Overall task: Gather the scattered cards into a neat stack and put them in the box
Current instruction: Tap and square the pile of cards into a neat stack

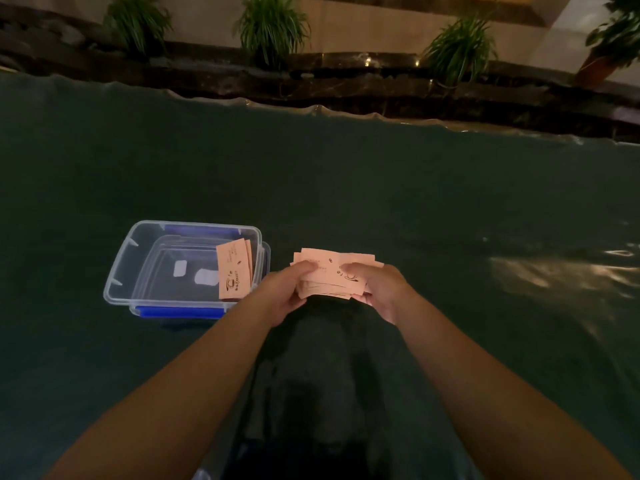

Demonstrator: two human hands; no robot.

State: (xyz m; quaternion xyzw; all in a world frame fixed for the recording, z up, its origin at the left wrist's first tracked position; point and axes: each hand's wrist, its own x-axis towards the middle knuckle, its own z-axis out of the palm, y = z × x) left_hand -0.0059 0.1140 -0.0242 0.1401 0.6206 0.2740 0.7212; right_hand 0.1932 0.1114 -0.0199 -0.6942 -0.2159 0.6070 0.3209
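Note:
A loose stack of pale orange cards [332,271] with dark printed marks is held over the dark table, its edges uneven. My left hand [287,292] grips the stack's left side and my right hand [379,289] grips its right side, thumbs on top. To the left stands a clear plastic box [138,271] with blue clips. Inside it, a few more orange cards [234,268] lean against its right wall.
The dark green table cover [381,188] stretches all around, with a rippled far edge. Beyond it runs a dark stone ledge [346,88] with several potted plants [272,29]. Light glare lies on the cover at right.

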